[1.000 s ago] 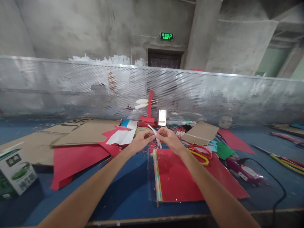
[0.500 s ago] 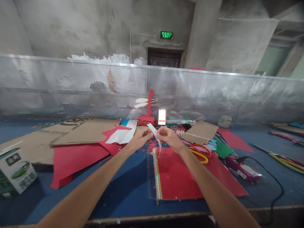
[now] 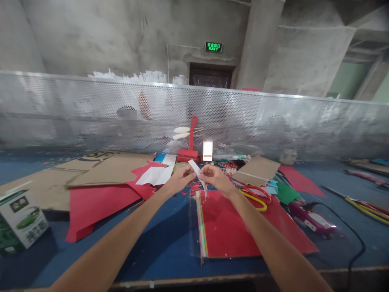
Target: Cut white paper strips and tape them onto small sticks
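Observation:
A narrow white paper strip (image 3: 193, 165) is held between my two hands above the middle of the table, its lower end hanging down. My left hand (image 3: 181, 178) pinches it from the left with thumb and forefinger. From the right, my right hand (image 3: 214, 177) grips the same strip, fingers curled and thumb pressed in. Below the right forearm lies a pack of coloured paper (image 3: 231, 227) with a red sheet on top. To the left of my left hand is a folded white sheet (image 3: 154, 174). A red paper construction (image 3: 188, 154) with a hooked upright stands just behind the hands.
Brown cardboard (image 3: 106, 168) and red paper (image 3: 100, 202) spread over the left side. A green-and-white carton (image 3: 22, 221) stands front left. Red-and-yellow scissors (image 3: 257, 198), a purple device (image 3: 313, 219) with a black cable, and more scissors (image 3: 361, 205) lie right. A perforated metal screen (image 3: 91, 117) rises behind.
Both hands keep their hold on the strip in nearly the same place. The whole view has shifted very slightly; nothing was let go or picked up.

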Available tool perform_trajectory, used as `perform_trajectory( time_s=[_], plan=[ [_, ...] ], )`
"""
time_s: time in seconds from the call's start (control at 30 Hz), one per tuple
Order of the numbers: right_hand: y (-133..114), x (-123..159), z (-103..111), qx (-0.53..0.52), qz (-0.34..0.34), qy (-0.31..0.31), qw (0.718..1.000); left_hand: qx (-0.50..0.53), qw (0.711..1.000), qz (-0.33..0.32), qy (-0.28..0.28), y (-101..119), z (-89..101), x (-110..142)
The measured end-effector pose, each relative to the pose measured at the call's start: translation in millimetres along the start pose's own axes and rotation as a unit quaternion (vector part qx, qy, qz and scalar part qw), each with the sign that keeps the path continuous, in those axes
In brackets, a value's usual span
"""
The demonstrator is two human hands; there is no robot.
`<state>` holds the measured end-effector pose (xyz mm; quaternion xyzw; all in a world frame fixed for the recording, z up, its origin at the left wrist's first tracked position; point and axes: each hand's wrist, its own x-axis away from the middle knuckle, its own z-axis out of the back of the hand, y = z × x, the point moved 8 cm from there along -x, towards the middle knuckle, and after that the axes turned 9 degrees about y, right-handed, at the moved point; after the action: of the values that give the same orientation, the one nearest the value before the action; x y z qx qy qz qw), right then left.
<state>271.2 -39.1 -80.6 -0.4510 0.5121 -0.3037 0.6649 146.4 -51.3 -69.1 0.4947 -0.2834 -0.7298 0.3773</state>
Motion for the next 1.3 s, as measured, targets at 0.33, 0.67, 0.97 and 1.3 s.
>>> perform_trajectory(
  time_s=[0.33, 0.67, 0.97, 1.3],
  plan=[
    [6, -1, 0, 0.02, 0.004, -0.003, 1.0, -0.026, 0.999, -0.03, -0.008, 6, 0.8, 1],
    [3, -2, 1, 0.038, 0.009, -0.004, 0.999, -0.025, 1.0, -0.014, -0.003, -1, 2.0, -1],
    [-19, 2, -2, 0.193, 0.102, 0.02, 0.976, -0.05, 0.998, -0.011, 0.021, -7, 6.3, -4],
    [-27, 3, 1, 0.258, 0.15, 0.053, 0.953, -0.054, 0.998, 0.003, 0.017, -7, 3.5, -3]
  ],
)
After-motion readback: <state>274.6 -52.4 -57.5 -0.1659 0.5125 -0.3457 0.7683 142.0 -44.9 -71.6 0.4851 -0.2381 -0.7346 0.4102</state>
